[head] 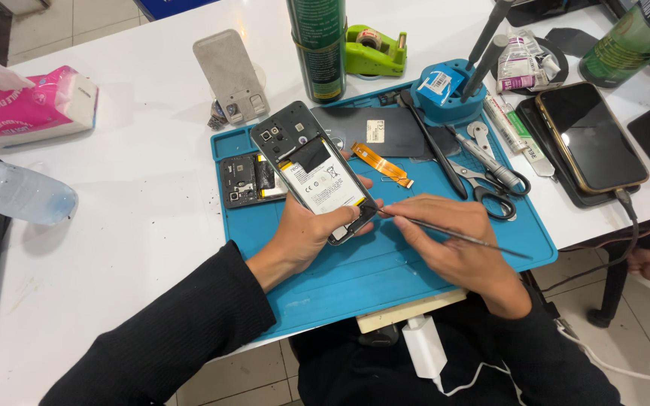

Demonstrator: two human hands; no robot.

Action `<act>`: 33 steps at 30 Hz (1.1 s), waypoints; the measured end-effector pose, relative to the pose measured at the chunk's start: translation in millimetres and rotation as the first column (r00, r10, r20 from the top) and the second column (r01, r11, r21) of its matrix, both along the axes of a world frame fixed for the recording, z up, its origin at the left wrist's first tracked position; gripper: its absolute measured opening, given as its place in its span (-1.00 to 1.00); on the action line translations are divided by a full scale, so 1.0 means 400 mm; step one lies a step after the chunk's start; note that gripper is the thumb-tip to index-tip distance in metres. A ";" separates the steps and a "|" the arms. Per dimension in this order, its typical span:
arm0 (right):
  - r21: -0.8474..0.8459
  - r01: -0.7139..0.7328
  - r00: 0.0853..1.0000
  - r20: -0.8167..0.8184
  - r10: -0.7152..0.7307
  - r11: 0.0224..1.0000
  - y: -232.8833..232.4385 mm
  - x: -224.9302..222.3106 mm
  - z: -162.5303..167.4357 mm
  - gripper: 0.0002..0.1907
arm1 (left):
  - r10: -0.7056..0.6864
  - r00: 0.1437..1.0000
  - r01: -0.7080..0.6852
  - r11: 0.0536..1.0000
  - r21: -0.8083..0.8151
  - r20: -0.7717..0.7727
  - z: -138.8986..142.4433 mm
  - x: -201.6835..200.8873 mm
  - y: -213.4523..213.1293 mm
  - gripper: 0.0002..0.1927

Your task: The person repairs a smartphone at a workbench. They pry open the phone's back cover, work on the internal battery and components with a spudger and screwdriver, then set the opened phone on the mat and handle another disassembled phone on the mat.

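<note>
The opened phone (316, 177), its back removed and white battery showing, is tilted above the blue mat (385, 278). The left hand (306, 233) grips its lower end from beneath. The right hand (457, 244) pinches a thin metal tool (453, 231), its tip touching the phone's bottom edge.

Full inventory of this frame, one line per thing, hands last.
opened phone: 1, black, battery showing, on mat
thin metal tool: 1, silver, tip at phone's lower edge
work mat: 1, blue, table centre
removed black part: 1, mat's left
scissors: 1, black-handled, mat's right
tape dispenser: 1, green, top
second phone: 1, dark, right
tissue pack: 1, pink, left
left hand: holds opened phone
right hand: holds thin metal tool
</note>
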State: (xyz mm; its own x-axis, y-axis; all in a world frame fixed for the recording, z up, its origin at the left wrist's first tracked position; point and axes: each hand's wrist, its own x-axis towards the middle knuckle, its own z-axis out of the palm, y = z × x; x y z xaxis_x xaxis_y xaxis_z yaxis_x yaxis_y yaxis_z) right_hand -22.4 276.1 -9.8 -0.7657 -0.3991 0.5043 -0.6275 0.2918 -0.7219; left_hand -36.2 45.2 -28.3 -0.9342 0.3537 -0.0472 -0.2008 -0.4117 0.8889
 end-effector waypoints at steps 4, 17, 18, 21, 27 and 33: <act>-0.116 -0.002 0.966 0.257 0.032 0.993 0.013 -0.003 -0.008 -0.79 | -0.018 0.999 0.015 0.998 -0.060 -0.044 0.007 0.003 -0.001 -0.16; -0.117 -0.010 0.988 0.153 0.028 0.993 0.013 0.009 -0.023 -0.77 | 0.038 0.999 -0.038 0.999 -0.005 -0.016 0.011 0.007 0.008 -0.20; -0.105 -0.014 0.992 0.122 0.027 0.994 0.012 0.008 -0.022 -0.77 | 0.038 0.999 -0.038 0.999 -0.005 -0.006 0.011 0.007 0.007 -0.20; -0.079 -0.002 0.995 0.102 0.010 0.997 0.010 0.007 -0.022 -0.76 | 0.039 0.999 -0.039 0.999 -0.005 0.007 0.008 0.006 0.006 -0.19; -0.082 -0.016 0.997 0.077 0.022 0.996 0.007 0.010 -0.018 -0.75 | 0.051 0.999 -0.051 0.999 0.012 -0.014 0.000 0.002 0.009 -0.22; 0.040 -0.003 0.967 -0.253 0.013 0.999 -0.011 0.015 0.000 -0.73 | 0.059 0.998 -0.059 0.998 0.018 -0.011 -0.013 -0.001 0.007 -0.22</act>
State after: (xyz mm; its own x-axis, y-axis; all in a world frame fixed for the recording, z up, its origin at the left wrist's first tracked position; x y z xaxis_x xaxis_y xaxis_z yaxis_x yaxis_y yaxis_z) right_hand -16.3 271.8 -9.7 -0.6119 -0.4282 0.6650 -0.7907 0.3104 -0.5276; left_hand -36.7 48.0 -33.6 -0.9539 0.2985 -0.0308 -0.1655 -0.4380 0.8836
